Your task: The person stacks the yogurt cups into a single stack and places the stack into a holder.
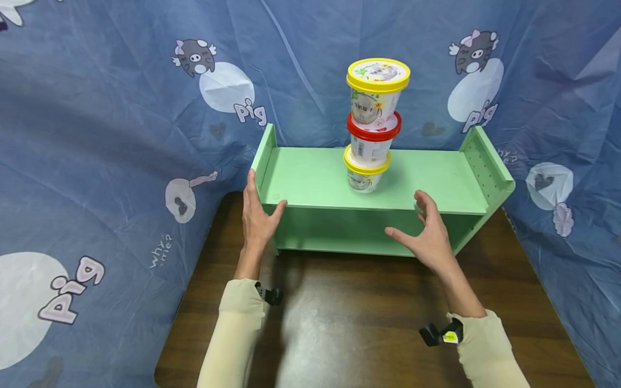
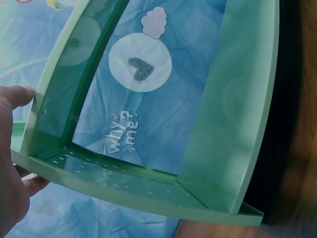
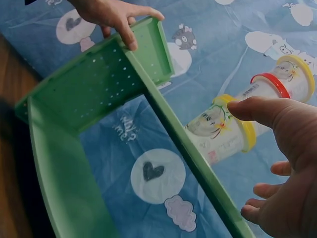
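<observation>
A green shelf (image 1: 310, 180) with raised side panels stands on the table. On its top board is a stack of three paper tubs: a yellow-lidded bottom tub (image 1: 363, 178), a red-lidded middle tub (image 1: 371, 146) and a yellow-lidded top tub (image 1: 373, 105). My left hand (image 1: 257, 218) grips the shelf's left side panel, thumb at the board's front edge and fingers along the outside. Spread apart from the thumb, the fingers of my right hand (image 1: 429, 237) hold nothing. It hovers in front of the shelf, right of the stack.
Below the top board, the shelf has a lower compartment (image 1: 339, 231). A dark brown wooden table (image 1: 349, 318) extends in front. Blue cloth (image 1: 121, 134) with pig prints hangs behind and at both sides. Each wrist wears a black strap.
</observation>
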Demonstrator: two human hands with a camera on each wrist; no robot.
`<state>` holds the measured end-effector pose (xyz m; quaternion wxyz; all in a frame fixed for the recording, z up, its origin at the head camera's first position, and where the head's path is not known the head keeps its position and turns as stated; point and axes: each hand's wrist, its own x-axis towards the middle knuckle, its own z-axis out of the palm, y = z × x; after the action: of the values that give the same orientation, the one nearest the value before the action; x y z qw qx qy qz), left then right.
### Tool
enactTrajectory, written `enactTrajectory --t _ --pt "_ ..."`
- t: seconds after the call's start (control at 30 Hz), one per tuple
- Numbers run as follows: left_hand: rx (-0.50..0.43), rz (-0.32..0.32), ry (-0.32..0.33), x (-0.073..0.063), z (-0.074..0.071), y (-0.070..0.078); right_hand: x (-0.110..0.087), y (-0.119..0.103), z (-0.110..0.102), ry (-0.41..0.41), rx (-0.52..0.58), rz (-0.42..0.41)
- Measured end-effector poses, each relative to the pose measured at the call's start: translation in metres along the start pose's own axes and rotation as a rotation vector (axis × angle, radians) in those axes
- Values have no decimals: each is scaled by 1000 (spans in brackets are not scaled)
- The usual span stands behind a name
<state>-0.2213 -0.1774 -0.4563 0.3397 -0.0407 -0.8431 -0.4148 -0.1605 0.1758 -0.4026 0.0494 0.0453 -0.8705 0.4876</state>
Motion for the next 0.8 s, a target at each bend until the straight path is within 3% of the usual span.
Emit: enactTrajectory --t 0.57,0.8 --pt "97 100 -23 -35 -10 -10 -19 36 -6 30 -93 5" --pt "206 165 -31 -53 -8 -12 -30 55 -4 20 -199 -1"
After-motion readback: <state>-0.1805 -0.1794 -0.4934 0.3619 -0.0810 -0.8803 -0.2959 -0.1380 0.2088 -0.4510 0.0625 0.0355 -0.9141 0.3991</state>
